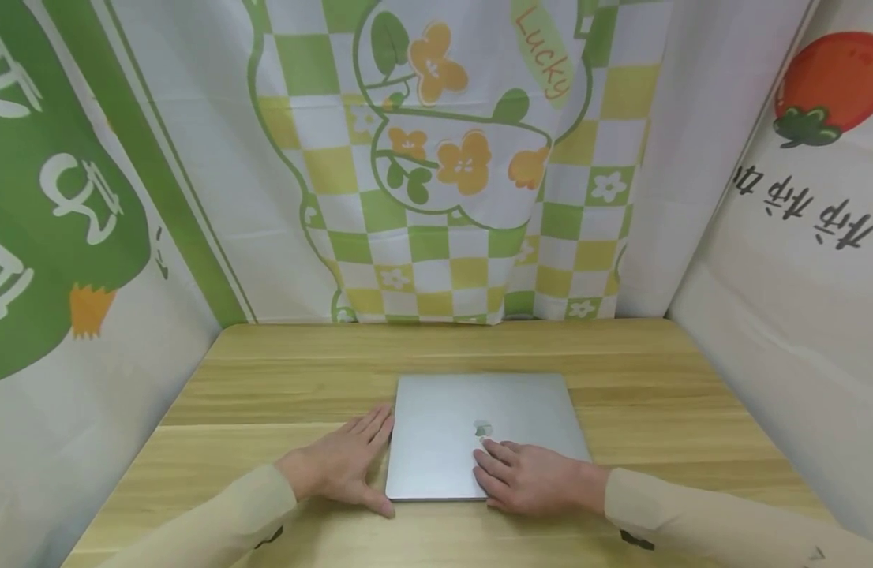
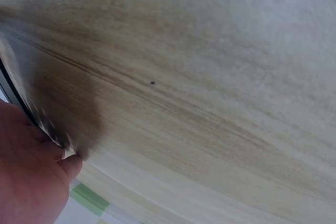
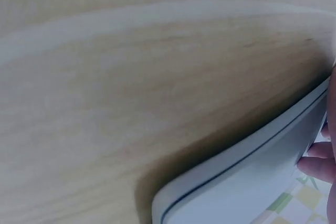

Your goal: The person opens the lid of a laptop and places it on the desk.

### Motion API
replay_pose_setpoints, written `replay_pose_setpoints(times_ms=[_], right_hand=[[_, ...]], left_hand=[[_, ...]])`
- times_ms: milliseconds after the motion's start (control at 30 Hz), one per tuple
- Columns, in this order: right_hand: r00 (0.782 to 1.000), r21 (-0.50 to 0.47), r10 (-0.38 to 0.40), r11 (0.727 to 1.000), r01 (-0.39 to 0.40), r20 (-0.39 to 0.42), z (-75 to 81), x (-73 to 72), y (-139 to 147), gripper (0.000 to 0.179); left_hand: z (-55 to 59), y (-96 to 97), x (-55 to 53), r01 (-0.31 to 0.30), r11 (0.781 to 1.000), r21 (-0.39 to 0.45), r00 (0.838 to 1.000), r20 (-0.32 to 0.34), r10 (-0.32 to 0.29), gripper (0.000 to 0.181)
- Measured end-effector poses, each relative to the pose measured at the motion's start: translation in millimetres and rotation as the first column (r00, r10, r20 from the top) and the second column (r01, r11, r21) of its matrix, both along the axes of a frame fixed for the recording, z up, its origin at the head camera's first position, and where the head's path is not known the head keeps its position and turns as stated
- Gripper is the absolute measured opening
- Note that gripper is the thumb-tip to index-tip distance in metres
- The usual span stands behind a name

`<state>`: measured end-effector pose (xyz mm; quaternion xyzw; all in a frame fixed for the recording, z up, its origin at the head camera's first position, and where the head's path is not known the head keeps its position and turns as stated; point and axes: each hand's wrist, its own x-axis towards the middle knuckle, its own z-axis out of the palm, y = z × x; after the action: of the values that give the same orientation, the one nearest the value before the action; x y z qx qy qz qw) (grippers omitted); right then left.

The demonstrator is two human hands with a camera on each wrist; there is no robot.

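A closed silver laptop (image 1: 436,426) lies flat on the wooden table, a small dark logo at the middle of its lid. My left hand (image 1: 347,465) rests at the laptop's left edge, fingers extended and thumb spread toward the near left corner. In the left wrist view, that hand (image 2: 34,174) is partly cut off beside the laptop's dark edge. Across the lid's near right part lies my right hand (image 1: 532,477), its fingertips touching the top just below the logo. The right wrist view shows the laptop's rounded corner (image 3: 178,198) and some fingers (image 3: 317,166) on the lid.
The wooden table (image 1: 287,379) extends around the laptop on all sides. A checked, flower-printed curtain (image 1: 422,237) hangs along its back edge. Printed cloth also covers the left side (image 1: 67,197) and the right side (image 1: 784,300).
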<state>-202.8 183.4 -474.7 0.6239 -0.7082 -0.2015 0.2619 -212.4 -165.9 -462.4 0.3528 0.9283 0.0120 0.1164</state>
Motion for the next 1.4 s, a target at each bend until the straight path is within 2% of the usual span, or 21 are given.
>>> replay_pose_setpoints(times_ms=[133, 233, 400, 500, 600, 733, 900, 1067, 1233, 1400], right_hand=[[0.999, -0.001, 0.007, 1.0, -0.007, 0.033, 0.3, -3.8, -2.3, 0.046], [0.996, -0.005, -0.005, 1.0, 0.005, 0.088, 1.3, -7.5, -2.6, 0.047], [0.978, -0.033, -0.047, 0.998, 0.055, 0.201, 1.6, -12.1, -0.7, 0.055], [0.97, -0.024, -0.069, 0.997, 0.077, 0.233, 0.4, -13.2, 0.6, 0.06], [0.971, 0.002, -0.077, 0.997, 0.079, 0.228, 1.4, -13.5, 0.1, 0.061], [0.981, 0.035, -0.068, 0.997, 0.062, 0.181, 4.0, -14.1, -2.4, 0.06], [0.991, 0.057, -0.028, 0.998, 0.021, 0.134, 7.1, -15.7, -5.4, 0.058], [0.994, 0.032, 0.06, 0.998, -0.063, 0.094, 10.0, -20.6, -7.9, 0.054], [0.983, -0.03, 0.172, 0.985, -0.171, 0.061, 11.8, -24.9, -10.3, 0.044], [0.975, -0.047, 0.216, 0.976, -0.214, 0.053, 12.8, -27.2, -12.8, 0.04]], left_hand=[[-1.9, -0.3, 0.2, 0.001, 1.0, -0.01, 1.0, -0.01, -0.002, 0.129], [-1.9, 0.1, 0.1, 0.005, 1.0, -0.016, 1.0, -0.012, -0.005, 0.129], [-1.2, 0.3, 0.0, 0.011, 1.0, -0.025, 1.0, -0.022, -0.012, 0.129], [-1.9, 0.8, 0.0, 0.014, 0.999, -0.034, 0.999, -0.03, -0.015, 0.13], [-2.4, 1.1, -0.3, 0.019, 0.999, -0.042, 0.999, -0.042, -0.021, 0.13], [-3.0, 1.1, -1.3, 0.023, 0.999, -0.049, 0.998, -0.055, -0.025, 0.131], [-3.3, 1.0, -2.3, 0.014, 0.999, -0.042, 0.999, -0.035, -0.015, 0.131], [-2.1, 1.8, -1.8, 0.009, 0.999, -0.039, 1.0, -0.02, -0.01, 0.13], [-2.2, 2.9, -1.7, 0.01, 1.0, -0.025, 1.0, -0.005, -0.01, 0.131], [-2.3, 2.4, -1.8, 0.005, 1.0, -0.024, 1.0, -0.006, -0.005, 0.131]])
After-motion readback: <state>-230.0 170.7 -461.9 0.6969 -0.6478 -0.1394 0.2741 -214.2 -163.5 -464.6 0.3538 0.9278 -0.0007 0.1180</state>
